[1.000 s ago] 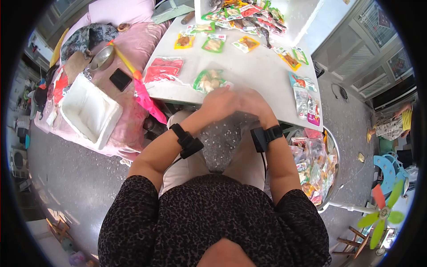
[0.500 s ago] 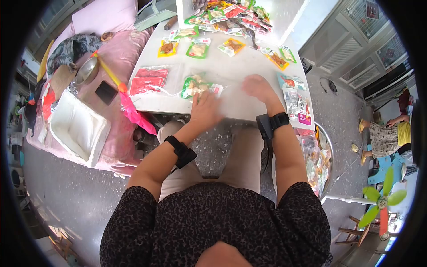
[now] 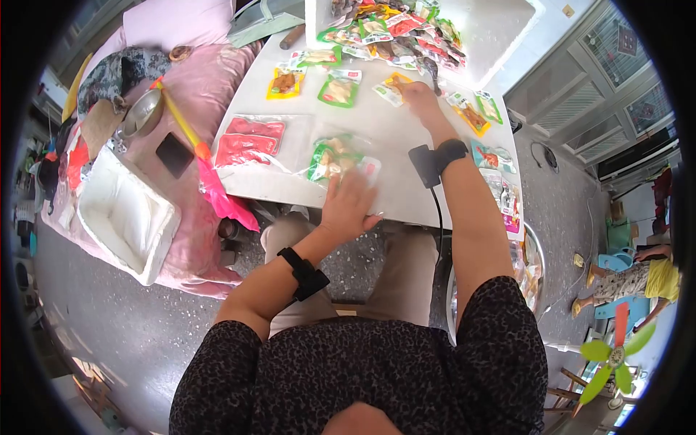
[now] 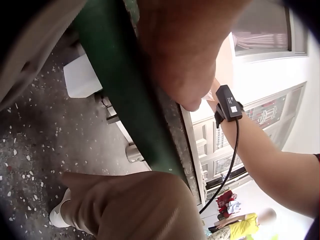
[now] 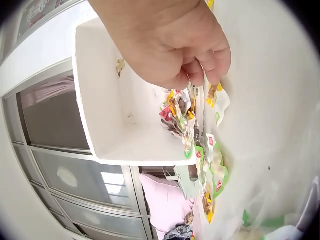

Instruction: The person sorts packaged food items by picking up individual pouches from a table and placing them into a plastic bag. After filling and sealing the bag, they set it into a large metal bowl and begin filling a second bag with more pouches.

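In the head view my left hand (image 3: 351, 206) lies at the table's front edge, fingers straight, fingertips at a clear plastic bag with a green-edged food packet (image 3: 333, 159) in it. The left wrist view shows only part of this hand (image 4: 180, 65), without the bag. My right hand (image 3: 422, 101) reaches to the back of the table and pinches a yellow-edged food packet (image 3: 392, 88) by its right side. Seen from the right wrist, curled fingers (image 5: 216, 64) come down on that packet (image 5: 218, 102), covering its near end.
A white foam box (image 3: 500, 36) with a heap of packets stands at the back. Other packets (image 3: 339, 90) lie about the table (image 3: 413, 167), with red ones (image 3: 250, 141) in clear plastic at left. A large basin (image 3: 538, 268) stands beside the right edge.
Both hands were together at the front edge, then parted. My right hand has gone forward to the yellow-edged packet. My left hand has moved left to the clear bag.
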A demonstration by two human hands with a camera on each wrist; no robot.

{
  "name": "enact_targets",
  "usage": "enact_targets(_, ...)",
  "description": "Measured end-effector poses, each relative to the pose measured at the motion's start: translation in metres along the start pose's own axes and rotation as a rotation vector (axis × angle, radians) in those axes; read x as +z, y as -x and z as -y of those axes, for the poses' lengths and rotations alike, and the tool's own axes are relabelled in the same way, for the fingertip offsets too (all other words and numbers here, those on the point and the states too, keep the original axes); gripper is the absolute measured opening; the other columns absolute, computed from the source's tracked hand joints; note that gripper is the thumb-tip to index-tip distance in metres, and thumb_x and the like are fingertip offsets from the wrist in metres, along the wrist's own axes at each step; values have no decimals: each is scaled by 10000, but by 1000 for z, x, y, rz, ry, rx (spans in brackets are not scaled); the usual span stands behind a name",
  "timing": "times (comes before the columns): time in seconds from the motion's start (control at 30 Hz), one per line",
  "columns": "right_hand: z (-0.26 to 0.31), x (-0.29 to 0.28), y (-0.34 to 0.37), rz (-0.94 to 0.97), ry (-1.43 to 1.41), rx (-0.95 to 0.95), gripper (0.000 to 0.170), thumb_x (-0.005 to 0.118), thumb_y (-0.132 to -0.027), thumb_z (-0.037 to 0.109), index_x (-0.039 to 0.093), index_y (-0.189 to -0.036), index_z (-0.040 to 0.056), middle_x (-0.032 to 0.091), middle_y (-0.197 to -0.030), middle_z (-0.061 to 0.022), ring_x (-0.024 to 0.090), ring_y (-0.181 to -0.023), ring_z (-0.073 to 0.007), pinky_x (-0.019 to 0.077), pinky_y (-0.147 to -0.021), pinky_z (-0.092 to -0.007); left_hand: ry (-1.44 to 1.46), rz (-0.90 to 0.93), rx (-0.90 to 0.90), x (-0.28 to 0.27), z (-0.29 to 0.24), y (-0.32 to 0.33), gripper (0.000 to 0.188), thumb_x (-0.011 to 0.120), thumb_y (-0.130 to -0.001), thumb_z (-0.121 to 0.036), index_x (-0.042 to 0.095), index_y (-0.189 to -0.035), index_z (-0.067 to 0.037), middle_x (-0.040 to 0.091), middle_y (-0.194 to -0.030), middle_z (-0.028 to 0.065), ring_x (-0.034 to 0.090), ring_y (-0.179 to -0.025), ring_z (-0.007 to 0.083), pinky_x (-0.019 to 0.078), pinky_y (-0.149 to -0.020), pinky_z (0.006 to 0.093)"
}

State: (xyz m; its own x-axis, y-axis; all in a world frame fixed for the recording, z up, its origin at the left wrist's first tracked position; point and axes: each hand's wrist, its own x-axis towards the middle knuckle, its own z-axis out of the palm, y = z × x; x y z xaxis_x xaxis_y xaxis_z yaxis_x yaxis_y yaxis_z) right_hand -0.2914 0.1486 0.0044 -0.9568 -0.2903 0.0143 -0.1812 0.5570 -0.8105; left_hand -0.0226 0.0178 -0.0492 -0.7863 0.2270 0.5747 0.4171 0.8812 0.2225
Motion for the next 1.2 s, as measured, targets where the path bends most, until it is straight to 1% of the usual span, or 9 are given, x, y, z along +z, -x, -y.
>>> enact_targets(0.33, 55, 77, -63, -68, 404, -435, 267, 529, -703, 240, 550, -910, 73, 567, -915, -150, 534, -862, -284, 420, -730, -357, 62, -84, 27, 9, 8, 4, 471, 594, -631, -379, 520, -992, -86, 451, -1100, 140, 403, -1043, 332, 234, -890, 510)
enact_targets(0.43, 53, 70, -101, -221, 398, -465, 219, 507, -701, 208, 563, -838, 47, 568, -858, -176, 540, -831, -300, 424, -699, -373, 81, -82, 16, 10, 9, 5, 467, 587, -635, -382, 520, -994, -91, 456, -1095, 138, 408, -1042, 326, 235, -890, 507)
enact_targets(0.53, 49, 61, -127, -264, 249, -306, 197, 506, -694, 194, 563, -764, 19, 566, -775, -192, 548, -788, -312, 426, -672, -381, 95, -88, -4, 9, 9, 4, 450, 581, -637, -371, 524, -988, -95, 466, -1085, 136, 413, -1040, 317, 241, -888, 500)
enact_targets(0.67, 53, 79, -140, -312, 499, -454, 346, 536, -690, 230, 517, -1009, 97, 522, -1010, -142, 480, -973, -273, 397, -774, -384, 143, -50, -39, 5, 11, 0, 434, 580, -629, -353, 534, -976, -97, 474, -1082, 133, 415, -1040, 304, 253, -880, 488)
enact_targets(0.87, 79, 102, -144, -107, 915, -272, 589, 596, -661, 309, 370, -1185, 163, 359, -1214, -94, 330, -1137, -264, 264, -864, -524, 162, -43, -60, 5, 13, 0, 467, 610, -593, -340, 536, -986, -98, 473, -1087, 129, 410, -1046, 297, 260, -874, 478)
enact_targets(0.9, 74, 110, -150, -247, 879, -375, 464, 558, -692, 256, 428, -1129, 170, 388, -1187, -101, 346, -1121, -273, 240, -858, -550, 164, -39, -62, 5, 13, 0, 469, 613, -590, -336, 536, -987, -98, 473, -1086, 129, 410, -1047, 296, 261, -875, 476)
enact_targets(1.0, 71, 120, -171, -278, 955, -454, 307, 472, -743, 185, 480, -1047, 138, 391, -1178, -110, 360, -1111, -267, 248, -844, -551, 176, -27, -72, 3, 13, -2, 470, 619, -586, -326, 536, -989, -100, 476, -1084, 127, 410, -1048, 293, 261, -877, 471)
enact_targets(1.1, 72, 131, -180, -342, 936, -509, 245, 422, -761, 151, 542, -971, 116, 466, -1103, -171, 476, -956, -332, 301, -736, -565, 186, -22, -85, 3, 13, -3, 460, 618, -590, -320, 537, -987, -103, 480, -1080, 125, 410, -1050, 288, 257, -883, 465)
enact_targets(1.2, 81, 135, -184, -301, 1017, -337, 247, 419, -759, 148, 554, -963, 111, 530, -1022, -172, 532, -873, -327, 346, -678, -556, 200, -9, -96, 4, 13, -1, 437, 607, -613, -313, 531, -986, -99, 479, -1083, 122, 400, -1066, 286, 244, -899, 462)
